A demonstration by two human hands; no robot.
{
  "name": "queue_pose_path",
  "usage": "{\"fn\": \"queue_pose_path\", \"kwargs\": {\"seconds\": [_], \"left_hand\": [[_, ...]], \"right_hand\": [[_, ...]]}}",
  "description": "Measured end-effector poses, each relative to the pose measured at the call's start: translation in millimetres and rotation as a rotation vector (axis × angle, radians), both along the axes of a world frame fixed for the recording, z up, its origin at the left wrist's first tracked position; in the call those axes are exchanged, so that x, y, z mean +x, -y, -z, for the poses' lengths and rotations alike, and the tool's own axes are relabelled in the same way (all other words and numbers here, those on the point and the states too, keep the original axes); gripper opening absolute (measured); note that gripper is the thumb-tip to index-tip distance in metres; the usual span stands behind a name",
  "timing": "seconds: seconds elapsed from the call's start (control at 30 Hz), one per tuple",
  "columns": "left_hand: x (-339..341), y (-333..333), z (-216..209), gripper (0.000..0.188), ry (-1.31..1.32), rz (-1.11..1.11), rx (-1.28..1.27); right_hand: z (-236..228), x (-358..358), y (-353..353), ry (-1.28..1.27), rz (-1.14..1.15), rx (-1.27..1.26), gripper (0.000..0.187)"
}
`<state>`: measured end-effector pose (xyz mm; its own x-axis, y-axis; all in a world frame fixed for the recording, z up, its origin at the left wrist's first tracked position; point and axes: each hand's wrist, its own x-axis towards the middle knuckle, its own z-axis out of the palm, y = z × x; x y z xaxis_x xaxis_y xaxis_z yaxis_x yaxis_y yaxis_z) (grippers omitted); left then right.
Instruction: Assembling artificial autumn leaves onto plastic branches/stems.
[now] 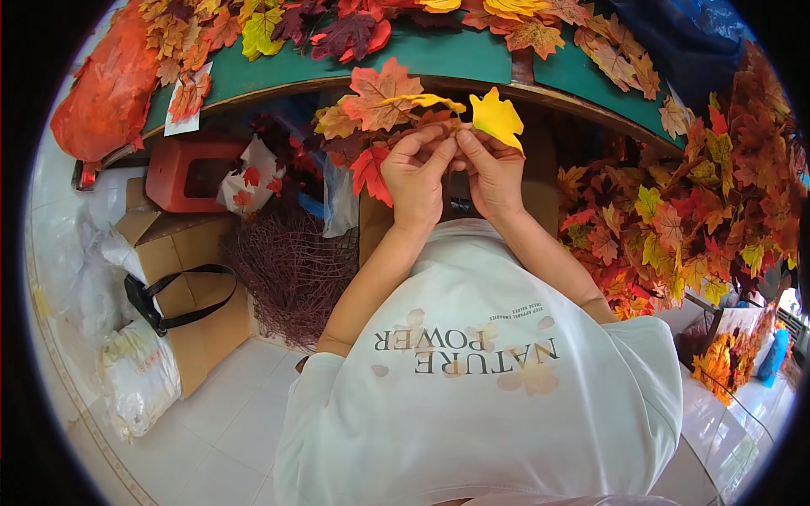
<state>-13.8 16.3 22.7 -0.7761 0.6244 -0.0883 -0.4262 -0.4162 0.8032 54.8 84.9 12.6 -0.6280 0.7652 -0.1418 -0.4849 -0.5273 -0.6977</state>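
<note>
Both hands meet in front of me at the near edge of the green table (405, 72). Pinched in my left hand (415, 173) is a spray of artificial maple leaves (381, 97), orange and red, spreading out to the left. My right hand (492, 173) has its thumb and fingers closed beside a bright yellow leaf (498, 120), which stands just above them. The fingertips of the two hands touch where the stems come together. The stem ends are hidden behind my fingers.
Loose autumn leaves (536, 35) lie along the table's far side. A thick mass of leaf garlands (675, 223) hangs at the right. Under the table at left are a red plastic stool (190, 173), a bundle of dark stems (291, 266) and a cardboard box (198, 312). An orange bag (105, 105) hangs at the upper left.
</note>
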Motion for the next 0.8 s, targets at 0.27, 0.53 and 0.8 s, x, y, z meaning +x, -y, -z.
{"fn": "queue_pose_path", "kwargs": {"seconds": [0.27,0.53,0.8], "left_hand": [[2,-4,2,0.018,0.004,0.029,0.011],[-3,-8,12,0.020,0.219,0.004,0.083],[-14,0,40,0.017,0.293,-0.024,-0.013]], "right_hand": [[5,1,0,0.083,0.114,0.144,0.017],[10,-1,2,0.187,-0.030,0.329,0.021],[17,15,-3,0.782,0.020,1.642,0.016]]}}
